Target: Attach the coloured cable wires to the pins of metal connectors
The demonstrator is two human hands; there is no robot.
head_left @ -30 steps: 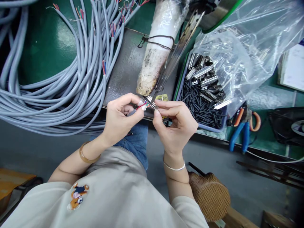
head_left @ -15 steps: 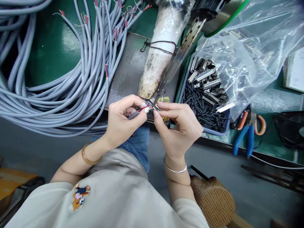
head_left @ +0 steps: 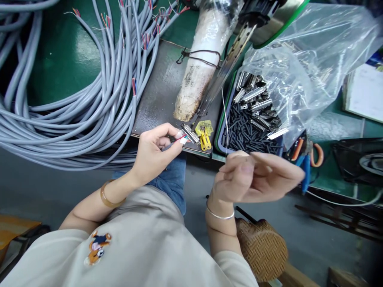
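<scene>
My left hand (head_left: 158,149) is closed on a grey cable (head_left: 167,147), thumb and fingertips pinching near its stripped end. Red and other thin coloured wires (head_left: 183,136) come out of it beside some white material. These wires meet a metal multi-pin connector (head_left: 190,134), which lies just below the tip of a soldering iron (head_left: 206,101). My right hand (head_left: 254,175) is raised over the front edge of the parts tray, fingers curled and smeared by motion; what it holds, if anything, is unclear. A thin wire (head_left: 225,115) hangs down close to its fingertips.
A yellow clip-like piece (head_left: 205,138) lies beside the connector. The tray (head_left: 220,139) holds black sleeves and metal connectors, partly under a plastic bag (head_left: 317,59). Grey cables (head_left: 110,107) cover the left. A wrapped white bundle (head_left: 197,79) lies behind; pliers (head_left: 305,171) are at right.
My right hand has left the connector and moved right, lifting towards the camera. The connector and yellow piece show more fully now. My left hand keeps its hold on the cable.
</scene>
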